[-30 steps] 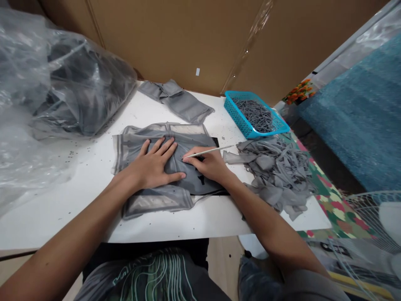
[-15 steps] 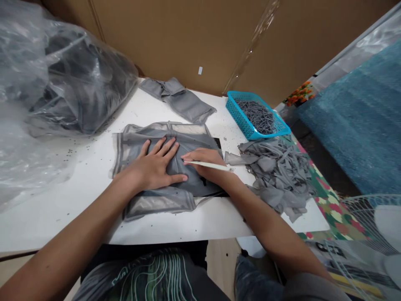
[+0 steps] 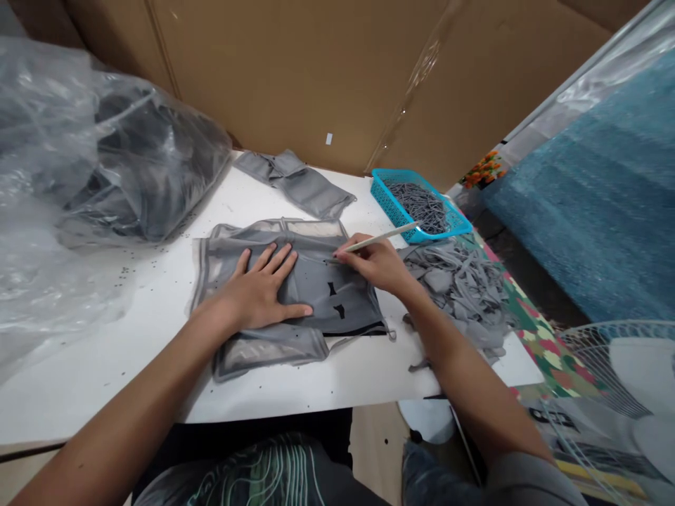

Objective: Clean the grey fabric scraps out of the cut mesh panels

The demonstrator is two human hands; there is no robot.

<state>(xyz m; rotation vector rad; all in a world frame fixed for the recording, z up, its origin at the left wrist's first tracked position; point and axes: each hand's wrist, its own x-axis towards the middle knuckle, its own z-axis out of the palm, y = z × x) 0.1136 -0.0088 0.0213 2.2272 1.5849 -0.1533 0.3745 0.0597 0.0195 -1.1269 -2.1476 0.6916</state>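
The grey fabric panel [image 3: 295, 281] lies flat near the front edge of the white table [image 3: 105, 337], a thin, slightly sheer piece with paler translucent bands along its near and far edges and seams dividing it. Small dark cut-out marks show on its right half, where a black sheet under it peeks out at the right edge. The left hand [image 3: 261, 292] lies palm down on the panel's middle, fingers spread wide, pinning it and gripping nothing. The right hand [image 3: 377, 263] rests on the panel's right part, fingers closed around a thin pale stick [image 3: 377, 239] whose tip touches the cloth while its free end points away to the right.

Tiny dark specks dot the table around the panel. Just right of the panel sits a heap of grey fabric scraps [image 3: 464, 288]. Left of it bulges a clear plastic bag [image 3: 116, 161] holding dark cloth. Beyond the panel lies a folded grey piece [image 3: 300, 184], and to its far right a blue plastic basket [image 3: 387, 200] of grey cords. Brown cardboard sheets [image 3: 295, 70] wall the table's far side.
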